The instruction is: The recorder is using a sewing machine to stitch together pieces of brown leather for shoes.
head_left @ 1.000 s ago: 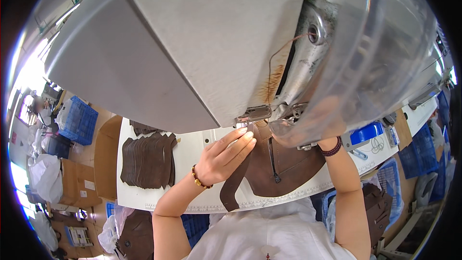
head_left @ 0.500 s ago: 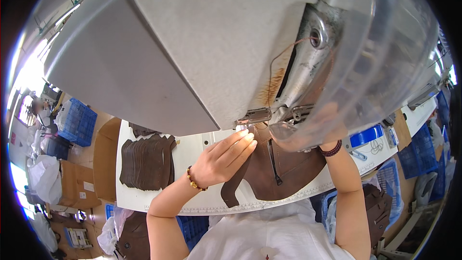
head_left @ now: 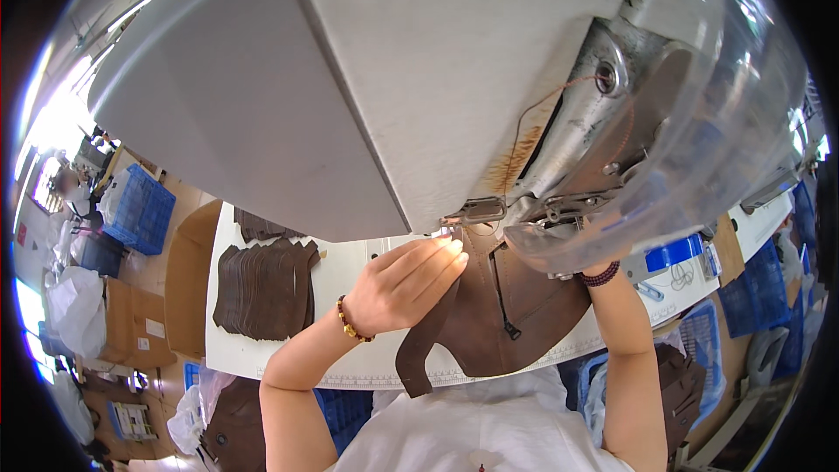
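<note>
Where smooth brown leather [head_left: 516, 315] curves, left hand [head_left: 402, 284] fingertips pinching.

Both arms reach forward from the lower edge.
The left hand [head_left: 404, 284] is raised with a beaded wrist, its fingers [head_left: 441, 253] held together and stretched forward. The right forearm rises straight, beaded at the wrist; the right hand is hidden.

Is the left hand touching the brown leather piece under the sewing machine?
Touching. The head view shows the left hand with its fingertips pressed onto the top edge of the brown leather piece.
</note>
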The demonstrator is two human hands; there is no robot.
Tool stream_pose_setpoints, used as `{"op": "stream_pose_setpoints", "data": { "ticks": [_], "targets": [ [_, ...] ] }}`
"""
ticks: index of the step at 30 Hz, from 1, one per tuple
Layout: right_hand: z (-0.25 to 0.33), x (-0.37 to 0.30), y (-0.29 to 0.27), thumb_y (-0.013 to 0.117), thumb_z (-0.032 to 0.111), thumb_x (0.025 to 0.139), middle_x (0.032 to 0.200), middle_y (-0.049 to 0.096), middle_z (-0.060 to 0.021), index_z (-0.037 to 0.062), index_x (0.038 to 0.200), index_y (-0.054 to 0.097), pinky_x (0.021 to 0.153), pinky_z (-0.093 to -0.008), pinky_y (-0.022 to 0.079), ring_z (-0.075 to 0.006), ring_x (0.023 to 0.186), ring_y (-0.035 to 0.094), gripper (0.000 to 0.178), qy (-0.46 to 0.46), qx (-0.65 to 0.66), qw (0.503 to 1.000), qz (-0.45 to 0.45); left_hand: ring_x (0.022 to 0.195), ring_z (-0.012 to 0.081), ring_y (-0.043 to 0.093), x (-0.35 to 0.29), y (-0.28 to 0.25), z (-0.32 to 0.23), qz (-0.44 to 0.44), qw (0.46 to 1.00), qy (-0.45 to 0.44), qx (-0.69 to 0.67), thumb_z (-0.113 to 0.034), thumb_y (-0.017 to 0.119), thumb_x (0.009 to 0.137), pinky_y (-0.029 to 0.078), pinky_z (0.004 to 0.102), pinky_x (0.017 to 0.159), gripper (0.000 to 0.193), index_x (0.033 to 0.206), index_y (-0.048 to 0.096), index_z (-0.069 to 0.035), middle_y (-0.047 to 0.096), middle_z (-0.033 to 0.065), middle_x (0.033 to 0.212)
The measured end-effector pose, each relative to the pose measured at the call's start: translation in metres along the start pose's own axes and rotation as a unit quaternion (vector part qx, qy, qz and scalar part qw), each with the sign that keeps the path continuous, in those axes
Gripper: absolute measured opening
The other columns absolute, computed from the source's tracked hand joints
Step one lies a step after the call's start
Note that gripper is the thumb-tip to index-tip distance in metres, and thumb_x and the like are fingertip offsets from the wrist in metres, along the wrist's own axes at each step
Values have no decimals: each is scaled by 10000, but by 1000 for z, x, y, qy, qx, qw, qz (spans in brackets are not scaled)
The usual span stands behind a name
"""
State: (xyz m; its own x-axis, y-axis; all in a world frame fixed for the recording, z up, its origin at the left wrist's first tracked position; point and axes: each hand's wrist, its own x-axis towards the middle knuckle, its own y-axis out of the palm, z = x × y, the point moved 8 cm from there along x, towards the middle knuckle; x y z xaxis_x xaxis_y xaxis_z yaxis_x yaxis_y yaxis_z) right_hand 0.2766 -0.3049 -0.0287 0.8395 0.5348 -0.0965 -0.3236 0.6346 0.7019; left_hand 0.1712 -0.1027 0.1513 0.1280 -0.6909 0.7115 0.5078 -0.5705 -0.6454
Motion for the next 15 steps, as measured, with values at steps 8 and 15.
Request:
{"op": "stream_pose_setpoints", "data": {
  "ticks": [8, 15],
  "targets": [
    [25, 9, 10, 608, 59, 827, 1019, 657, -107, -29, 1062, 622, 864, -327, 508, -209, 955, 630, 252, -56, -165, 984, 37, 908, 203, 614, 6, -1, 4, 3, 1000, -12, -3, 9, 652, 657, 562, 289, 739, 255, 911, 656, 9, 620, 92, 935],
    [36, 12, 23, 602, 54, 828, 1026, 656, -109, -31, 1069, 618, 865, -328, 507, -211, 957, 629, 257, -104, -305, 944, 69, 899, 202, 619, 3, 0, 4, -15, 999, -30, 6, 7, 655, 654, 560, 285, 732, 245, 900, 662, 4, 624, 92, 930]
  ]
}}
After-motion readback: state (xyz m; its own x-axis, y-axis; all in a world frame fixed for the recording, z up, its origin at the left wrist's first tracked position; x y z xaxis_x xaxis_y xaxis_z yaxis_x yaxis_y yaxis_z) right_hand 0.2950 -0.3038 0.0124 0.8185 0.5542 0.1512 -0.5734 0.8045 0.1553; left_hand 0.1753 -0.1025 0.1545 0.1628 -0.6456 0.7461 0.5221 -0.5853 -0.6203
